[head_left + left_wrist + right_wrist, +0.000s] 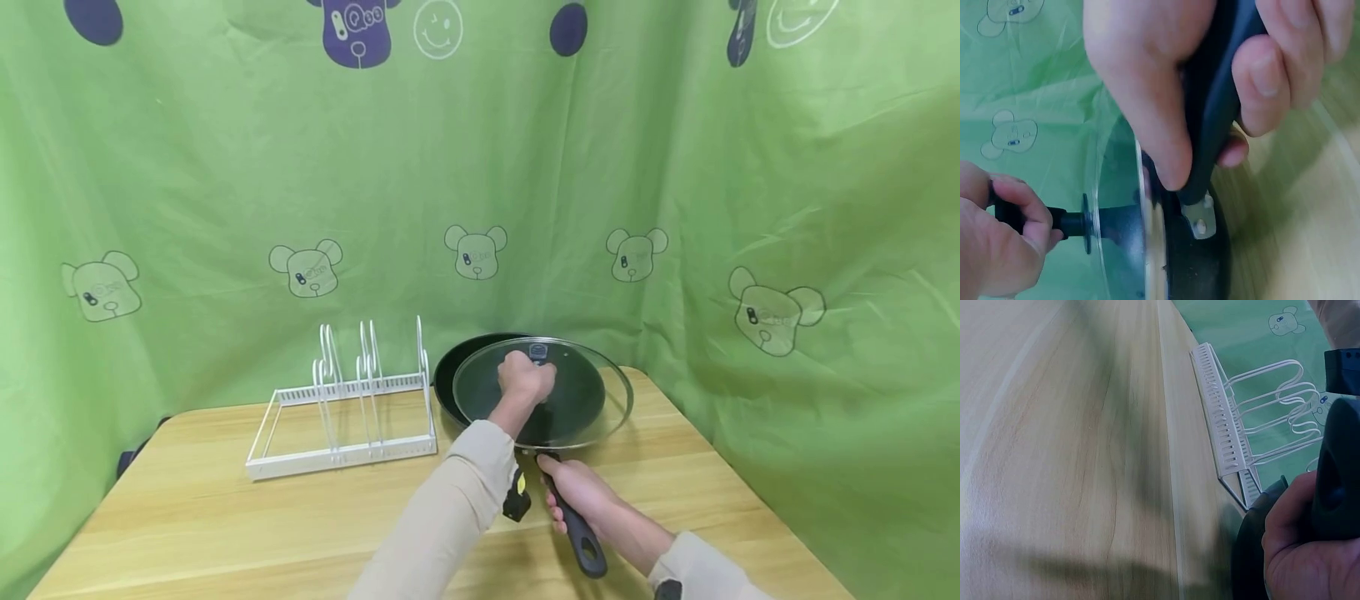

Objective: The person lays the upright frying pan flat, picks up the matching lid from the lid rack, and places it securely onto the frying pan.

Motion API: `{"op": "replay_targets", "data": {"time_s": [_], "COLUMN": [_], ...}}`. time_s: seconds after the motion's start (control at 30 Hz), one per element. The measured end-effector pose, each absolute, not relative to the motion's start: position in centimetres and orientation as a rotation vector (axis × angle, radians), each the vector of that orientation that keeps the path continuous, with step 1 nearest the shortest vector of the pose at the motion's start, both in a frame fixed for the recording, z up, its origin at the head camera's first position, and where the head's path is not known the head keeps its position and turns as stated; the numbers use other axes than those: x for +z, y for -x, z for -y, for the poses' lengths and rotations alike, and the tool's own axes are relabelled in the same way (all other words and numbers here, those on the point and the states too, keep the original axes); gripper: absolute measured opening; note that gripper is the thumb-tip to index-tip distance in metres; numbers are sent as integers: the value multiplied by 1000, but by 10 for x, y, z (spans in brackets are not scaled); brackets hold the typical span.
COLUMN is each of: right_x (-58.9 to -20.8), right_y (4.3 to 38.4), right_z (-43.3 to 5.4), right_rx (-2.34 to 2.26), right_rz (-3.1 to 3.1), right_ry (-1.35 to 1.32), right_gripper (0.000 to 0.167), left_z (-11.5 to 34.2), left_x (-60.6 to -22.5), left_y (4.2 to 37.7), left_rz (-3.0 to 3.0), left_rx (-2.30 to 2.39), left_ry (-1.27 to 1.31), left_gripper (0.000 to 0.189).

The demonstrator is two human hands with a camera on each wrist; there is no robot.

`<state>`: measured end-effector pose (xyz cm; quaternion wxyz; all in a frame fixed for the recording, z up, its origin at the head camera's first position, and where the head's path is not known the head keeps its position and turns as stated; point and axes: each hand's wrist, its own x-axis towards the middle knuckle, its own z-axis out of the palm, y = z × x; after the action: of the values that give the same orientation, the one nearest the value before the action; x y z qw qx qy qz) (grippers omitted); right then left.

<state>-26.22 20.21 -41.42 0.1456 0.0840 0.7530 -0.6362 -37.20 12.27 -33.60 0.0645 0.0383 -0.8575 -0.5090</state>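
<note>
A dark frying pan [444,383] is at the back right of the table, its long black handle [583,546] pointing toward me. My right hand [576,492] grips that handle near the pan, thumb along the top; the left wrist view shows the fingers wrapped round it. Over the pan is a clear glass lid [619,410] with a metal rim, shifted to the right so that the pan's left side shows. My left hand [525,379] holds the lid's black knob [1071,224] with curled fingers. In the left wrist view, the lid's rim is close against the pan's rim.
A white wire rack [341,454] with upright loops stands left of the pan, its right end close to the pan's side. The wooden table [225,533] meets a green printed curtain [390,167] behind and at both sides. A black strap [516,500] shows at the left wrist.
</note>
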Motion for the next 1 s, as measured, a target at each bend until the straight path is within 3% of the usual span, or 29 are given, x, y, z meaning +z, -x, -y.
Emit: {"op": "replay_targets", "data": {"time_s": [0.27, 1.0], "right_x": [-416, -414], "right_y": [261, 259], "right_z": [-204, -204], "right_rx": [-1840, -1835], "right_rz": [-2154, -2151], "right_ry": [-228, -225], "right_gripper": [35, 35], "left_z": [-114, -98], "left_x": [-343, -354], "left_y": [374, 391], "left_rz": [2615, 2549], "left_rx": [-1544, -1344], "left_ry": [-81, -81], "left_gripper": [31, 26]}}
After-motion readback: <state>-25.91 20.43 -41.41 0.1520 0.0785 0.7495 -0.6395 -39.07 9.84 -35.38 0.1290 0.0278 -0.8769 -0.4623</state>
